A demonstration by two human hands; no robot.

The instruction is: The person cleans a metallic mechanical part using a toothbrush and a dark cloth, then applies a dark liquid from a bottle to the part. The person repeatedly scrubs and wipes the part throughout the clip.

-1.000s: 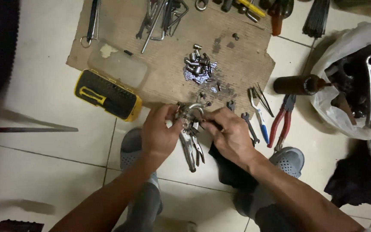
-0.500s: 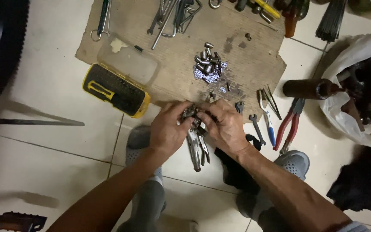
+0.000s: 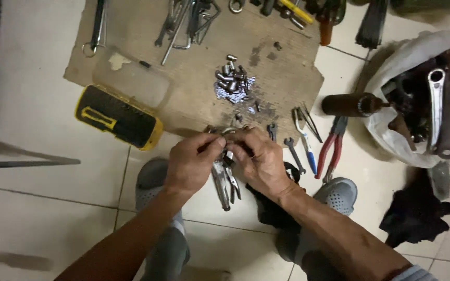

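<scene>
Both hands meet over the floor tiles, just below the near edge of the cardboard sheet (image 3: 194,88). Left hand (image 3: 191,164) and right hand (image 3: 259,161) are each closed around the head of a pair of locking pliers (image 3: 225,179); fingertips touch at the top. Pliers handles hang down between the hands, pointing toward the person. A small metal part sits at the plier head; can't tell what it is, fingers cover it.

Around:
- yellow-and-black bit case (image 3: 118,117), left of the hands, half on the cardboard
- pile of small sockets (image 3: 233,80) on the cardboard, above the hands
- two small spanners (image 3: 290,151) just right of the right hand
- blue-handled pliers (image 3: 305,138) and red-handled pliers (image 3: 332,148) beside them on the tiles
- brown bottle (image 3: 352,105) lying on its side, further right
- white bag (image 3: 412,99) holding crank arms, far right
- black rag (image 3: 417,213) on the tiles, lower right
- grey shoes (image 3: 337,193) under the forearms
</scene>
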